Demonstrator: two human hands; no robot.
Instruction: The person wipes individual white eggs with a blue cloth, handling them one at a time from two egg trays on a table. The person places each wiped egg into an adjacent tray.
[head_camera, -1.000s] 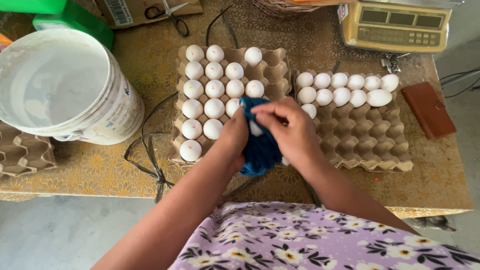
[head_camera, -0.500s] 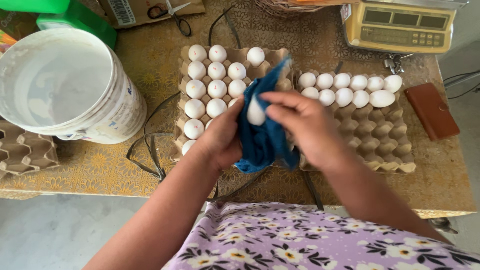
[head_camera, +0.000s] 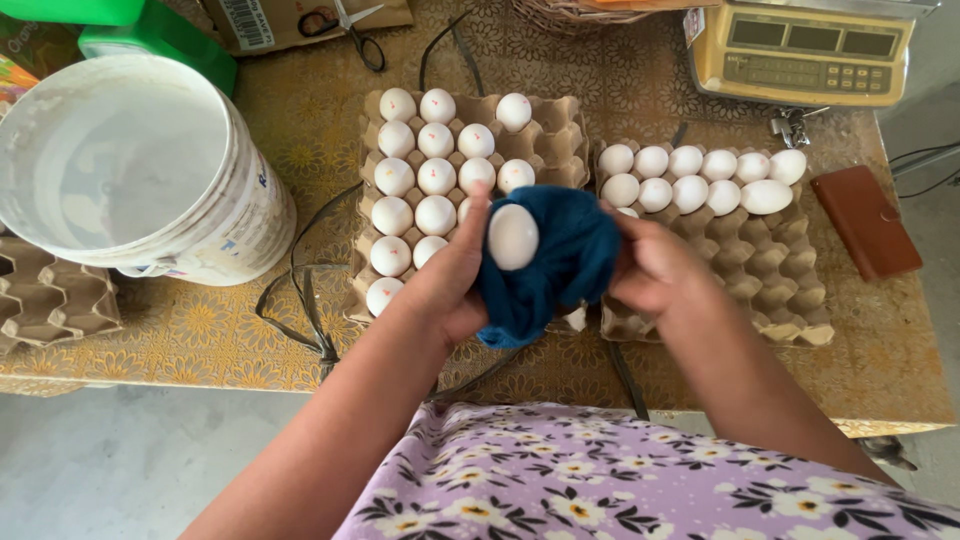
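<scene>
A white egg (head_camera: 513, 236) rests on a dark blue cloth (head_camera: 560, 262) that I hold in front of me with both hands. My left hand (head_camera: 447, 280) grips the cloth's left side, its thumb beside the egg. My right hand (head_camera: 655, 268) clutches the cloth from the right. Under my hands lie two cardboard egg trays: the left tray (head_camera: 555, 130) holds several white eggs in its left columns, the right tray (head_camera: 745, 275) has several white eggs along its far rows.
A large white bucket (head_camera: 140, 170) stands at the left, beside stacked cardboard trays (head_camera: 55, 310). At the back right sits a yellow weighing scale (head_camera: 800, 50), with a brown wallet (head_camera: 868, 220) near it. Scissors (head_camera: 352, 28) lie at the back. Black straps (head_camera: 300, 290) trail over the table's front edge.
My right hand has slid off the egg to the right and bunched the cloth. The egg now lies bare on top of the cloth, where before it was half wrapped.
</scene>
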